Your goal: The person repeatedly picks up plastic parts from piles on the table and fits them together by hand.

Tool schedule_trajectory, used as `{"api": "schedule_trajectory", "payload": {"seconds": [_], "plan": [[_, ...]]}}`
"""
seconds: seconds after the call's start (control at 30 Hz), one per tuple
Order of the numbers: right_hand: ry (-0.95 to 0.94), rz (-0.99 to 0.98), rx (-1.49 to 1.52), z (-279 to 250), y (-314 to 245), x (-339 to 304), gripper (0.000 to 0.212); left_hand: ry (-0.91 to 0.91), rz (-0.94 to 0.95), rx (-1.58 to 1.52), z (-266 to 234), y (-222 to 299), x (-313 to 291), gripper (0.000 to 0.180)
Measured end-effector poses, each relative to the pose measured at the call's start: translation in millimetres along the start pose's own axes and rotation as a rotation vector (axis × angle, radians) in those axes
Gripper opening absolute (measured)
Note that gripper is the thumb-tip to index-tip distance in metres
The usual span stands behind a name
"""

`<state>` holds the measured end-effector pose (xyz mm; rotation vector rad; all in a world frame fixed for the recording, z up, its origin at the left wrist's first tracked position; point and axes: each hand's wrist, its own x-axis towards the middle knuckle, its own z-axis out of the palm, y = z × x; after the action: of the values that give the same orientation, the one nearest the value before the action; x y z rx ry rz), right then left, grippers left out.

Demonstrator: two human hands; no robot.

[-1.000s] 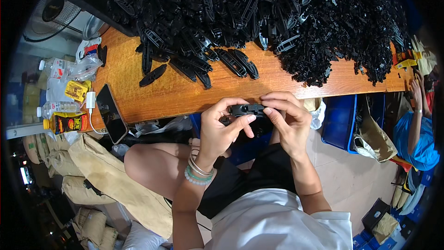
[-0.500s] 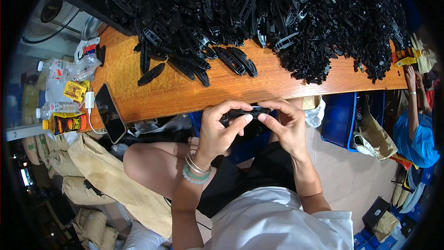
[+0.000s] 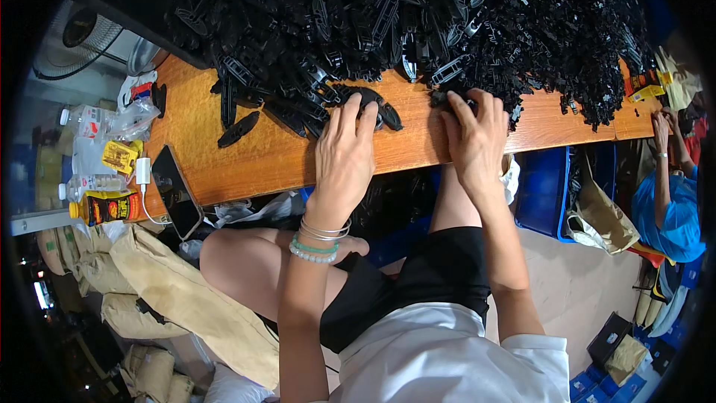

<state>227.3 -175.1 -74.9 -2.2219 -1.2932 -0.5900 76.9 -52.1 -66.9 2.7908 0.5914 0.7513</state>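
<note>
My left hand reaches over the table's near part, its fingers stretched and slightly apart on a long black plastic part at the edge of the big pile. Its thumb is hidden. My right hand rests at the near edge of the heap of small black clips, thumb and fingers apart, fingertips touching dark pieces there. Whether either hand has picked up a piece is not visible. More long, boat-shaped black parts lie loose left of my left hand.
The wooden table carries a large pile of long black parts. A phone with a white charger, plastic bottles and a yellow packet are at left. Blue bins stand below right. A person in blue is at far right.
Both hands have moved forward from above my lap to the piles on the table, and have come apart. The black part they held between them is no longer seen there.
</note>
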Motion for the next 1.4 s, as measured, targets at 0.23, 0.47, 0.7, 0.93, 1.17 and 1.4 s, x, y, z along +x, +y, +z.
{"api": "schedule_trajectory", "payload": {"seconds": [0.23, 0.47, 0.7, 0.93, 1.17, 1.4], "plan": [[-0.038, -0.068, 0.357, 6.8, -17.3, -14.6, 0.029, -0.078, 0.034, 0.007, -7.0, 3.8, -7.7, 0.033], [-0.004, -0.045, 0.316, -5.5, -8.3, 5.4, 0.029, 0.030, 0.070, -0.094, -7.1, 2.3, -13.6, 0.029], [-0.309, -0.091, 0.296, -6.8, -22.9, 26.1, 0.020, 0.309, -0.079, -0.377, -2.6, 5.5, -31.3, 0.029], [-0.076, -0.033, 0.346, -9.6, -25.8, 20.0, 0.019, 0.197, -0.553, -1.212, -9.2, 9.4, -40.6, 0.024], [-0.225, 0.098, 0.965, -27.9, -56.9, -3.0, 0.022, 0.105, -0.553, -1.411, -18.9, 11.1, -42.5, 0.020], [-0.219, -0.099, 0.887, -29.1, -55.6, -2.9, 0.027, -0.013, -0.614, -1.462, -30.2, 9.4, -44.4, 0.021]]}}
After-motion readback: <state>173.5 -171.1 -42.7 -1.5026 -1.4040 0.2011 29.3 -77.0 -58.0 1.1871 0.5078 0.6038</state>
